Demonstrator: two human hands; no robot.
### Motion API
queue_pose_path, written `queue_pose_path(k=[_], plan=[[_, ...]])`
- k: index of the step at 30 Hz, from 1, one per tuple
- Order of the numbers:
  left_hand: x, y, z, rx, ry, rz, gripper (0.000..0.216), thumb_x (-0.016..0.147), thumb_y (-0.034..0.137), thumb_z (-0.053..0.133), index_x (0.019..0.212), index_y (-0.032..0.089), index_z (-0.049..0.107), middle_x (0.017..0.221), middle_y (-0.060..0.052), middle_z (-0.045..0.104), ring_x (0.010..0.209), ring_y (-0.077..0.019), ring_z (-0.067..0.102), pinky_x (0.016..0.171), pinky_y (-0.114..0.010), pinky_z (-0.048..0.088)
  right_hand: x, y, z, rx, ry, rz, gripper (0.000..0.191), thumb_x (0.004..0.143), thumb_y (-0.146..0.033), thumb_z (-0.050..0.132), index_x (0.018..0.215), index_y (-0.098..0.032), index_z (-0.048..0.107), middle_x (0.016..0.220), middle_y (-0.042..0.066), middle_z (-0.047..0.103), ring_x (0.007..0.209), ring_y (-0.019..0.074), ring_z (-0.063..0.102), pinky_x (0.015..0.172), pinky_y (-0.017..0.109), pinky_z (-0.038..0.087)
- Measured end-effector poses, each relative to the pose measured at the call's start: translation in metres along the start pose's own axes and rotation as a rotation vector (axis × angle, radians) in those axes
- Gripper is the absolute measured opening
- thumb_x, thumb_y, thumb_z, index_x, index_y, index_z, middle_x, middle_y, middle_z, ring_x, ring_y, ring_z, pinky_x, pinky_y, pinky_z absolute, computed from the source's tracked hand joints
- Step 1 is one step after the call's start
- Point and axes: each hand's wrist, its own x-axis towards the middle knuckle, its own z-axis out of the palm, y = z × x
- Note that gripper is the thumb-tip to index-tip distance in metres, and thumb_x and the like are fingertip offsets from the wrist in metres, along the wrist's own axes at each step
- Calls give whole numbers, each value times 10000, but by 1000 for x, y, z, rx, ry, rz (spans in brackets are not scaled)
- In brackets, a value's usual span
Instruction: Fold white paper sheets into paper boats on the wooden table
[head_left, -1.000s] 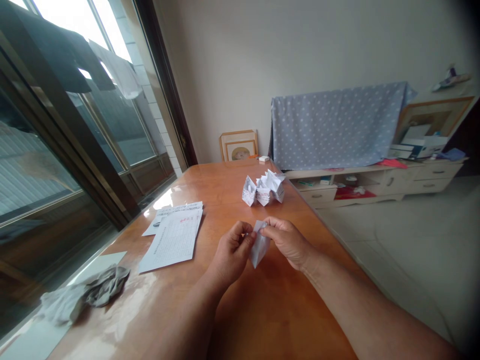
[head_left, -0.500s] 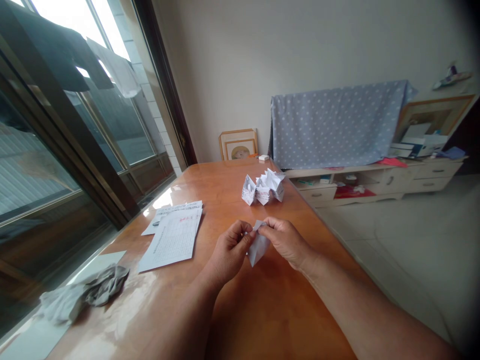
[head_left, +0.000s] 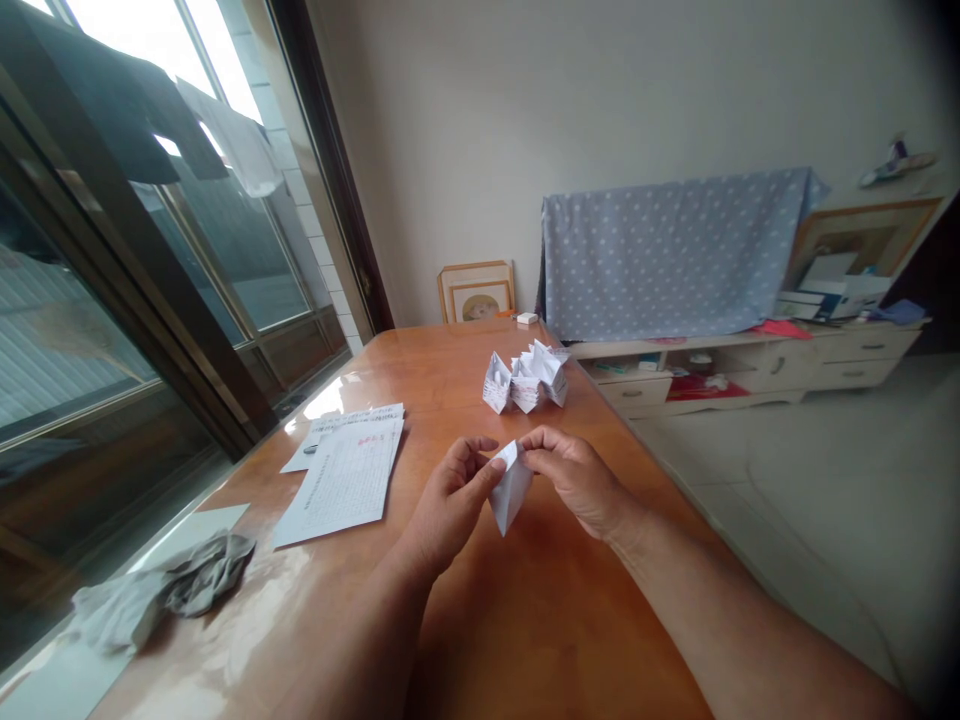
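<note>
A small folded white paper piece (head_left: 510, 490) hangs point-down between both hands above the wooden table (head_left: 525, 620). My left hand (head_left: 450, 500) pinches its left upper edge with thumb and fingers. My right hand (head_left: 574, 480) pinches its top right corner. Beyond the hands, a cluster of finished folded paper shapes (head_left: 526, 378) stands on the table. To the left lie printed paper sheets (head_left: 345, 475), stacked flat.
A crumpled grey cloth (head_left: 165, 590) lies at the table's near left on a pale sheet. A window wall runs along the left. A low cabinet (head_left: 750, 365) with a dotted blue cloth (head_left: 667, 250) stands right. Framed pictures (head_left: 477, 292) lean against the far wall.
Both hands have turned the folded piece slightly and shifted it a little left. The left fingers have loosened and spread somewhat. Nothing else on the table moved.
</note>
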Motion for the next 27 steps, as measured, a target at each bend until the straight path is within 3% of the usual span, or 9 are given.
queue_pose_path(k=[4, 7, 17, 23, 27], plan=[[3, -7, -5, -29, -84, -12, 268, 884, 407, 681, 921, 146, 630, 824, -16, 614, 737, -129, 519, 684, -249, 402, -2, -5, 2, 13, -36, -38, 155, 870, -313, 615, 902, -190, 705, 816, 4, 646, 796, 168, 541, 777, 310, 412], [4, -10, -8, -40, -73, -22, 266, 869, 405, 704, 859, 151, 625, 764, 7, 588, 701, -113, 485, 671, -240, 378, -3, -8, 2, 39, -63, -66, 221, 920, -375, 580, 902, -189, 698, 825, 10, 637, 806, 170, 541, 787, 317, 418], [4, -12, -12, -54, -110, -50, 254, 871, 393, 707, 928, 154, 639, 847, -27, 627, 799, -153, 542, 734, -271, 395, -3, -6, 0, 0, -105, -43, 219, 875, -409, 683, 890, -192, 708, 854, 9, 661, 835, 178, 564, 819, 328, 431], [2, -6, -15, -113, -156, -103, 249, 872, 390, 706, 838, 165, 605, 730, 25, 528, 656, -95, 416, 642, -237, 333, -3, -10, 0, 44, -149, -6, 231, 875, -419, 687, 903, -193, 722, 853, 15, 666, 835, 181, 562, 829, 333, 418], [1, -4, -17, -113, -147, -83, 233, 888, 392, 687, 864, 180, 594, 754, 25, 523, 662, -99, 389, 627, -236, 312, 0, -6, -2, 91, -58, 4, 271, 877, -471, 673, 904, -205, 718, 910, 27, 689, 900, 194, 584, 869, 340, 419]])
